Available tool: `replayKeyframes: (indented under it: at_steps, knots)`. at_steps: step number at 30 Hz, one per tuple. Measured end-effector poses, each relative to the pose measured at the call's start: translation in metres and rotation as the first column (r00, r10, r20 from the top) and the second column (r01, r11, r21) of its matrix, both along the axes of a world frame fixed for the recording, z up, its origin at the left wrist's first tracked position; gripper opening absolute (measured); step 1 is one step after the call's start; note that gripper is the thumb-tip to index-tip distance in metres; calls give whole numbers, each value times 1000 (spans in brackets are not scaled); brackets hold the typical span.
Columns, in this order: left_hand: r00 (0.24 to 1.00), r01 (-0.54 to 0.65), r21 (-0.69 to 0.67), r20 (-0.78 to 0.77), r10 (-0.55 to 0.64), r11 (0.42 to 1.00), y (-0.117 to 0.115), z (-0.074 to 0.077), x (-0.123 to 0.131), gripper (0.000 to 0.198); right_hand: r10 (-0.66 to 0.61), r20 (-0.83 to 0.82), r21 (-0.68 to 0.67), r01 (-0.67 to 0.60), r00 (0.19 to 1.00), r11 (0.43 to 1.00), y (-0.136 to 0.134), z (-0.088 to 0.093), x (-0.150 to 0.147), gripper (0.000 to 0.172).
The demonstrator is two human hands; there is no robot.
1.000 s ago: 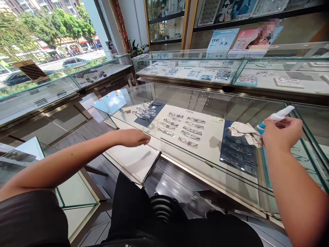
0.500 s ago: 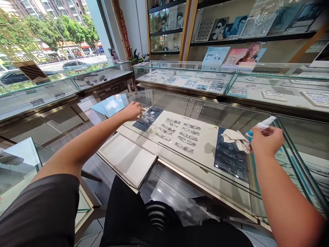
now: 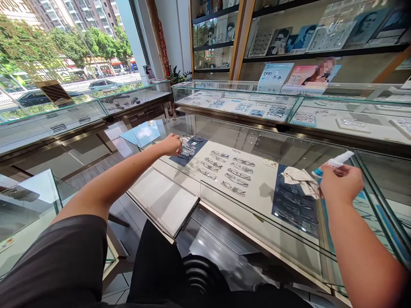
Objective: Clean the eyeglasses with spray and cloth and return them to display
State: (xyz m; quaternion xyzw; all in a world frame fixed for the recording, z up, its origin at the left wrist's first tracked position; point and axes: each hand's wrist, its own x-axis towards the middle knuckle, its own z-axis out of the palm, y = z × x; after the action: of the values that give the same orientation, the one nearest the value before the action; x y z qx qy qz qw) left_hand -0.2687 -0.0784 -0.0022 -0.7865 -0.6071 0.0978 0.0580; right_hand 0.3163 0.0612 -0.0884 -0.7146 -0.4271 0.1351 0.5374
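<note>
My left hand (image 3: 172, 144) is over the left end of the glass showcase (image 3: 205, 122), beside several eyeglasses on a dark blue mat (image 3: 175, 161). Its fingers are bent together, and what they hold, if anything, is too small to make out. At the right end, my right hand (image 3: 342, 182) is closed round a white bottle (image 3: 342, 159) with a blue band, its tip pointing up and right. A crumpled beige cloth (image 3: 300, 179) lies just left of that hand, above another dark mat (image 3: 278, 207) with glasses. Between the hands, two columns of eyeglasses (image 3: 238, 176) lie on a white surface.
A white-lined tray or drawer (image 3: 163, 199) juts out toward me at the front left. Further glass showcases (image 3: 231, 87) stand behind and at the left. A black round stool (image 3: 205, 273) is below, near my legs. A large window is at the upper left.
The view has shifted slightly, so most things sit a little further right and lower. My left hand's fingers are drawn in more. My right hand still grips the bottle.
</note>
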Motion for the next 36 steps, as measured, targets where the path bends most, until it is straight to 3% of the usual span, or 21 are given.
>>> replayKeyframes:
  at_steps: [6,12,15,18,21,26,31,36]
  knots:
    - [999,-22,-22,36,23,999,-33,3,7,5,-10,-20,-12,10,1000,1000,3,-1,2,38]
    - [992,14,-71,125,-5,997,-85,29,28,6,-15,-10,9,15,1000,1000,13,-10,9,38]
    - [979,63,-151,199,-32,987,-114,43,44,3,-34,-1,10,34,999,999,14,-10,9,40]
    - [968,98,-305,250,-19,947,-135,45,59,6,-43,-7,-1,43,999,999,10,-4,4,40]
    - [956,119,-438,292,16,891,-146,28,69,11,-60,6,-9,60,998,998,5,2,0,43]
    - [959,159,-470,281,-23,868,-136,-35,68,14,-56,22,-4,56,998,998,5,2,1,40]
    - [977,174,-321,171,-123,931,-99,-93,42,20,-48,5,-2,48,999,999,8,-4,6,37]
    - [989,78,-183,141,-52,980,-51,-125,6,20,-46,30,11,45,999,999,13,-12,14,35]
